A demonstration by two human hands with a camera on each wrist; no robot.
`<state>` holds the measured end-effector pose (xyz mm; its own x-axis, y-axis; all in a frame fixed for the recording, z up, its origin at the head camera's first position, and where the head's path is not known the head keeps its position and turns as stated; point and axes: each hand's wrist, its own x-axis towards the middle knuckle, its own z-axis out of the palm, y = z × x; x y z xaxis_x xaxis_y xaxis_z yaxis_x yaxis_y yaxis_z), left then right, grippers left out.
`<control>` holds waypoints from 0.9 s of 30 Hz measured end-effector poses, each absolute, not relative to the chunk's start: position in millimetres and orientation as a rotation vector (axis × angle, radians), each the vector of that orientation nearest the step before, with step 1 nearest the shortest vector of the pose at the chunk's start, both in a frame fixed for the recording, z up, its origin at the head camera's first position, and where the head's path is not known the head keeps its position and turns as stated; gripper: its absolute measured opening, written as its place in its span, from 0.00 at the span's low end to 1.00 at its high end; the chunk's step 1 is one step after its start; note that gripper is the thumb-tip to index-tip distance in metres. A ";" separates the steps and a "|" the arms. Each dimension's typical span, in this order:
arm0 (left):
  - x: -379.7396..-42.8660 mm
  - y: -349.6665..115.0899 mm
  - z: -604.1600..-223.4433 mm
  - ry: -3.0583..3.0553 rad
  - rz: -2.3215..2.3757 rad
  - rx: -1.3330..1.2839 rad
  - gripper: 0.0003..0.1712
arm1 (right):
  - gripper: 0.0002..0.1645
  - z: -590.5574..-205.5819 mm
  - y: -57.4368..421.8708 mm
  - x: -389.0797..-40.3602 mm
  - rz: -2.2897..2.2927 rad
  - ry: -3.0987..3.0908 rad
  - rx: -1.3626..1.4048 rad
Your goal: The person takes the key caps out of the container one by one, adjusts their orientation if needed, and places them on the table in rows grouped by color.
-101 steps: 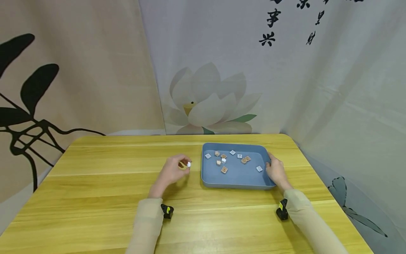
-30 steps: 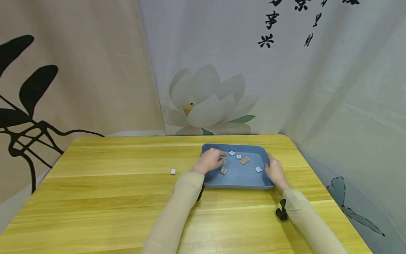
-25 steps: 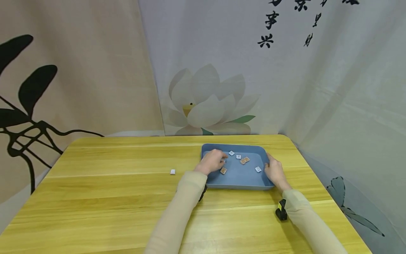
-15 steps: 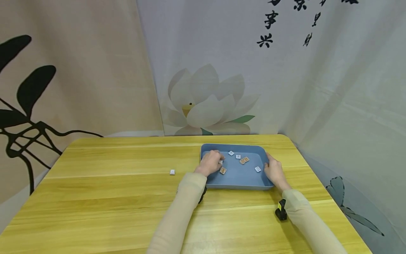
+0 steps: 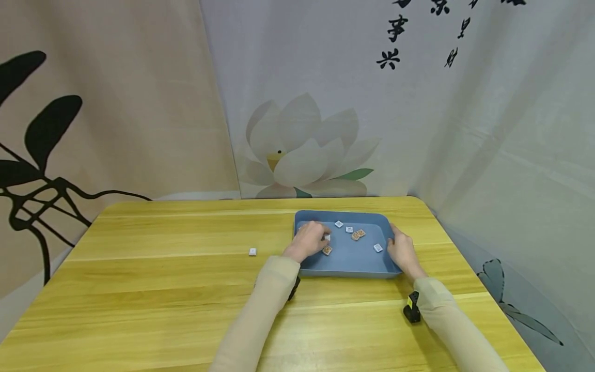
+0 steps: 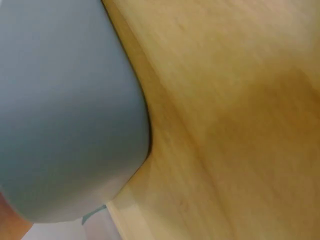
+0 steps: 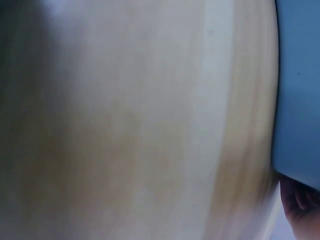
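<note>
In the head view, my left hand (image 5: pixel 309 241) reaches into the left part of a blue tray (image 5: pixel 353 263). A small white cube (image 5: pixel 327 237) shows between its thumb and fingertips, which seem to pinch it. Just below the thumb lies a brown marked cube (image 5: pixel 327 250). My right hand (image 5: pixel 403 252) grips the tray's right wall. In the right wrist view its curled fingers (image 7: pixel 300 207) show at the tray's corner. The left wrist view shows the tray's outer wall (image 6: pixel 75 110). The left hand hides other cubes in the tray.
Elsewhere in the tray lie white marked cubes, one near the right hand (image 5: pixel 378 248), and two touching brown cubes (image 5: pixel 358 235). One white cube (image 5: pixel 253 252) sits on the wooden table (image 5: pixel 162 289), left of the tray. A printed curtain (image 5: pixel 325 103) hangs behind.
My left hand put a white cube on the table and went into the tray, where it now shifts slightly among the cubes. The right hand stays on the tray.
</note>
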<state>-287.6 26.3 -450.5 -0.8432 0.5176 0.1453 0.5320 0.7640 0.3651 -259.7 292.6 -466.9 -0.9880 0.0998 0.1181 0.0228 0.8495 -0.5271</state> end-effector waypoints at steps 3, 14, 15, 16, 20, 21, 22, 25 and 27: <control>-284.0 24.3 -446.2 -2.890 -0.650 -0.887 0.16 | 0.31 -466.8 292.2 -259.6 0.816 -2.887 -0.102; -266.5 4.3 -434.6 -2.721 -0.850 -1.001 0.16 | 0.31 -465.9 292.7 -258.9 0.816 -2.907 -0.107; -265.1 2.0 -434.2 -2.712 -0.859 -1.006 0.17 | 0.31 -465.9 292.6 -259.0 0.818 -2.905 -0.106; -263.5 -0.2 -433.7 -2.701 -0.870 -1.009 0.16 | 0.31 -466.0 292.7 -259.1 0.819 -2.903 -0.105; -258.3 -9.3 -432.6 -2.673 -0.868 -1.020 0.15 | 0.31 -466.4 292.5 -259.4 0.808 -2.893 -0.094; -257.0 -11.5 -432.5 -2.670 -0.871 -1.020 0.14 | 0.30 -466.2 292.2 -259.2 0.804 -2.890 -0.091; -255.7 -13.8 -432.6 -2.663 -0.881 -1.022 0.14 | 0.30 -466.3 292.3 -259.2 0.799 -2.888 -0.087; -252.0 -20.8 -433.1 -2.662 -0.900 -0.998 0.15 | 0.30 -466.1 292.5 -258.4 0.785 -2.887 -0.081; -249.8 -25.8 -433.8 -2.664 -0.904 -0.973 0.14 | 0.30 -465.8 292.7 -258.2 0.787 -2.889 -0.083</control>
